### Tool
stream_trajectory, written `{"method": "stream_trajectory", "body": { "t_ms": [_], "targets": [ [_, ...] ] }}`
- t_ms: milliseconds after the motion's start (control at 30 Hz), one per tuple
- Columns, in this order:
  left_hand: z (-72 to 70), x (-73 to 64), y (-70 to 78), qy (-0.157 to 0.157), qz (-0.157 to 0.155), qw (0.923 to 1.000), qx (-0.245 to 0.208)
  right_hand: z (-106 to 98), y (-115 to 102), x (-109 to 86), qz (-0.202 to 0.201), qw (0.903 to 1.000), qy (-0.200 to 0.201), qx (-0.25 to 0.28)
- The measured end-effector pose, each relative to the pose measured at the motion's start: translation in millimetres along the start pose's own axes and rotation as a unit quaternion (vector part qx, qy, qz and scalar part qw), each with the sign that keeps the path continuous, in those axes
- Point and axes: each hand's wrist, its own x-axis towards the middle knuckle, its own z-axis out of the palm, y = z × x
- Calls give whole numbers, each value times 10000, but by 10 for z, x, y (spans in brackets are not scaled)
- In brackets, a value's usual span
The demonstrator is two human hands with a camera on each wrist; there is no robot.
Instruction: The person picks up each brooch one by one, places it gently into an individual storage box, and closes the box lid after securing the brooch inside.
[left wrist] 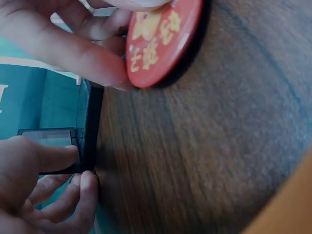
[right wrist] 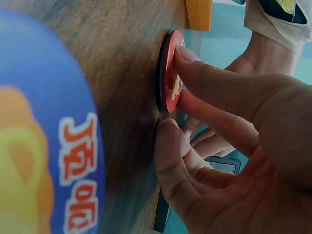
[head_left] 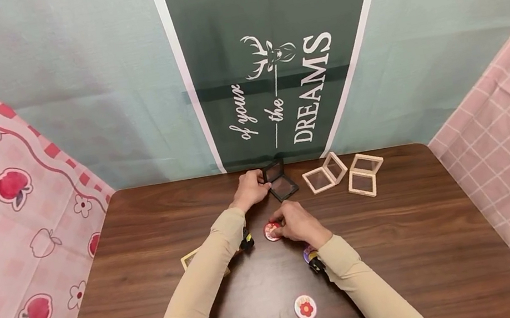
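My left hand holds the left side of an open black hinged case near the table's back edge. In the left wrist view its thumb lies on the black case, with the other fingers low beside it. My right hand is just in front of the case and pinches a round red badge at the tabletop. The right wrist view shows the thumb on the face of the red badge and a finger at its edge. Yellow characters mark the red badge in the left wrist view.
Two beige open cases stand at the back right. A blue-purple badge lies partly hidden under my right wrist. A white badge with a red flower is nearer. A yellow-framed item sits mostly beneath my left forearm. Curtains border the table.
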Motion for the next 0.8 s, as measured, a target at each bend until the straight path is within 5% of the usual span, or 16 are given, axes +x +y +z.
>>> {"method": "stream_trajectory", "body": {
  "t_ms": [400, 600, 800],
  "targets": [
    [-26, -7, 86, -21, -110, 9983, 564, -46, -5, 7, -93, 9996, -36, 282],
    [98, 143, -128, -190, -44, 9981, 584, -30, 18, -2, -44, 9987, -21, 501],
    [-21, 3, 0, -354, -60, 9974, 628, -39, 37, -34, 150, 9970, -102, 751]
  ]
}}
